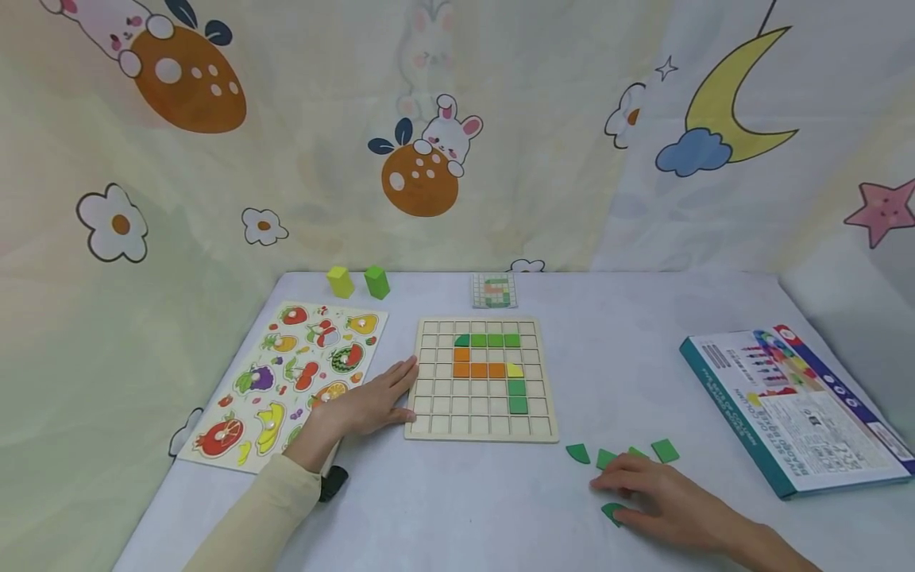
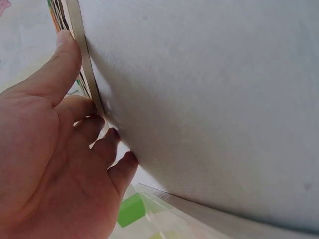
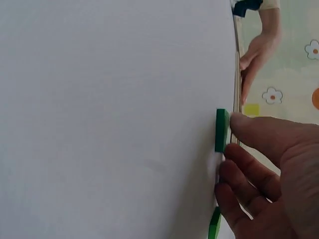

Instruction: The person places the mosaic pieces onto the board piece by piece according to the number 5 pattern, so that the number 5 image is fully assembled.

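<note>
right hand (image 1: pixel 661 496) on green tiles (image 1: pixel 620 458), left hand (image 1: pixel 368 405) against grid board (image 1: pixel 429 425)

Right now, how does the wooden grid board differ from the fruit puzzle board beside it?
The grid board is a plain square of small cells, only partly filled with green, orange and yellow tiles; the fruit puzzle board is covered with colourful fruit shapes. The grid board lies square to the table edge; the fruit puzzle board lies slanted. The left hand rests against the grid board's left edge, partly over the fruit board's corner. Both lie flat on the white table.
</note>
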Motion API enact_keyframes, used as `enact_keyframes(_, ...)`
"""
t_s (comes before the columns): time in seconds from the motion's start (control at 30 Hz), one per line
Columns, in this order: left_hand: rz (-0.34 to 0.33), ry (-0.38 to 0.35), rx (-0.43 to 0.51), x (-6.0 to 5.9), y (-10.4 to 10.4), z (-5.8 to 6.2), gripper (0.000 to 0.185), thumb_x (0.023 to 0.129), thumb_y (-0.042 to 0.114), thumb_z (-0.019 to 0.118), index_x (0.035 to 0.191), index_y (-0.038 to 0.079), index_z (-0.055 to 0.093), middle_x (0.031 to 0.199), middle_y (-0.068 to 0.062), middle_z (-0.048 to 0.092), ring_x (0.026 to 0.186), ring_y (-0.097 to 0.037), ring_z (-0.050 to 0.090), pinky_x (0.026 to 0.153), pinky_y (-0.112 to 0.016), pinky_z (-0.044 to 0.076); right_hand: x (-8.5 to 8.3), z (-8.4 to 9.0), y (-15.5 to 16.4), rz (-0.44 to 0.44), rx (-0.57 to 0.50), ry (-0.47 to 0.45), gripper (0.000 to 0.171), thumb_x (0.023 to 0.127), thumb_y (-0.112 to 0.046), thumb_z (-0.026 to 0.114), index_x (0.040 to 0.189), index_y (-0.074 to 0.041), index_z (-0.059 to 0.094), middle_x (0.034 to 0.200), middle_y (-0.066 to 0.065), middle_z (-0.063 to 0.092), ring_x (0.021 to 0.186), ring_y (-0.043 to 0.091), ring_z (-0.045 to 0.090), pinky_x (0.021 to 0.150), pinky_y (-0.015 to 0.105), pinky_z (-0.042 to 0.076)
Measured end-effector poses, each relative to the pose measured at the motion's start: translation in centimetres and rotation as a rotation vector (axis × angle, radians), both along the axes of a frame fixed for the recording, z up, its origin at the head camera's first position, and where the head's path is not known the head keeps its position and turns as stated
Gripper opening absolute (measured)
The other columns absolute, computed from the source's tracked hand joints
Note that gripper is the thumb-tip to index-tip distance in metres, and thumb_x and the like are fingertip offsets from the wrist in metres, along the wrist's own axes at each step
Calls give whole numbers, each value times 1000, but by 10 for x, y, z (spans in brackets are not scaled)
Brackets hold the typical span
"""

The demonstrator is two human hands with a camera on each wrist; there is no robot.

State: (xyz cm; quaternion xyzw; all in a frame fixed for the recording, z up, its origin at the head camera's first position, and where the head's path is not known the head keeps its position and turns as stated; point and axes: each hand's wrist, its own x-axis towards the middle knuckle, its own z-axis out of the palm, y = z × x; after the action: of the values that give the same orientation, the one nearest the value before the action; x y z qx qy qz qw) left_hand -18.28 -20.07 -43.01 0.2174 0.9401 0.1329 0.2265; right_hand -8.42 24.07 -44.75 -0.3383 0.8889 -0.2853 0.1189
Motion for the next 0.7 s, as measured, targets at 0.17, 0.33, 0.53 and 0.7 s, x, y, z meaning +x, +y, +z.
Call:
enact_keyframes(0.17, 13, -9, 12, 0, 0, 0, 84, 94, 46, 56, 157, 16, 8, 165, 0, -1, 153, -23, 4, 121, -44, 22, -1, -1, -20, -118, 51, 215, 28, 90, -34, 68, 117, -28, 67, 114, -15, 57, 98, 2, 55, 81, 23, 54)
enact_keyframes(0.33, 12, -12, 22, 1, 0, -2, 84, 94, 46, 55, 157, 16, 8, 165, 0, -1, 153, -23, 3, 121, -44, 22, -9, -1, -40, -207, 174, 306, 33, 85, -34, 74, 117, -24, 69, 116, -8, 60, 103, 10, 58, 85, 31, 55)
enact_keyframes(0.53, 7, 8, 10, 2, 0, -2, 84, 94, 48, 55, 157, 17, 9, 165, 1, 0, 153, -22, 4, 121, -43, 22, -19, 2, -49, -173, 212, 280, 30, 84, -23, 75, 114, -22, 70, 113, -5, 62, 100, 11, 60, 85, 29, 56)
enact_keyframes(0.7, 1, 17, 10, 2, -1, -1, 83, 94, 47, 55, 157, 16, 10, 165, 0, 1, 153, -23, 4, 121, -43, 22, -29, 6, -48, -40, 150, 188, 31, 87, -14, 71, 115, -25, 68, 113, -12, 61, 102, 7, 59, 88, 27, 55)
